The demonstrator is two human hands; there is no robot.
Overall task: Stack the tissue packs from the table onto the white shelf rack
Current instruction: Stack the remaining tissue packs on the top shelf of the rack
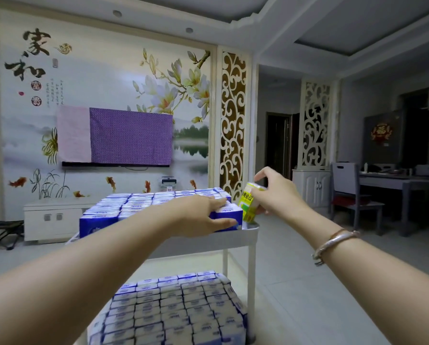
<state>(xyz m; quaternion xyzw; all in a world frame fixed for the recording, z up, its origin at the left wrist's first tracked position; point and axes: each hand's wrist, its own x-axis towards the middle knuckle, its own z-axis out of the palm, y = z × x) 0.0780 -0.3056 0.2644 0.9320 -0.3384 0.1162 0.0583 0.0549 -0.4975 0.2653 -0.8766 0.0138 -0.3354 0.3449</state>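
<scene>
White shelf rack (235, 239), top tier packed with blue tissue packs (143, 204); lower tier likewise, its near edge cut off. Pack lettering too blurred to read. Left hand (203, 216) lay flat, fingers straight, against the corner blue pack (229, 215). Right hand (274, 192) pinched a yellow-green pack (248, 204) upright at the rack's right corner; Chinese print partly hidden. Wall mural (34, 56) read 家和.

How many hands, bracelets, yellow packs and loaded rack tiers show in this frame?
Hands: 2, left hand and right hand
Bracelet: 1
Yellow pack: 1
Loaded tiers of the rack: 2
Total: 6
</scene>
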